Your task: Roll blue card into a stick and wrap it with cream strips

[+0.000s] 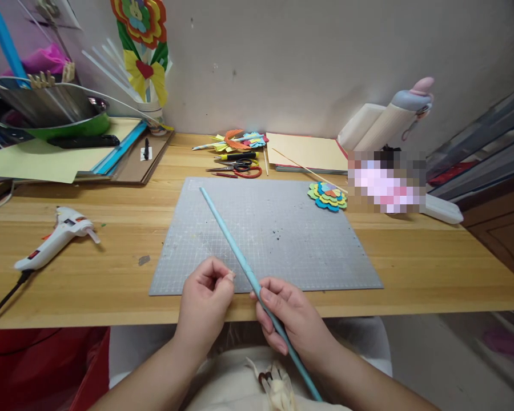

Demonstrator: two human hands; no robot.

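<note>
A long thin light-blue stick (229, 237), which looks like a rolled paper tube, slants from the upper left of the cutting mat down toward my lap. My right hand (289, 314) is closed around its lower half. Just left of the stick, my left hand (208, 299) is closed in a pinch with thumb and forefinger together; whatever is between the fingertips is too small to make out. Beneath the stick's upper part lies the grey cutting mat (188, 228). A layered paper flower (328, 197) in blue, yellow and green rests on the mat's far right corner.
At left lies a white glue gun (57, 237) with a black cord. Scissors (235, 166) and a yellow-black cutter (237, 155) are behind the mat. A pot (51, 105) on stacked paper, a cup (152, 114) with a paper flower, and a bottle (389, 117) stand along the back.
</note>
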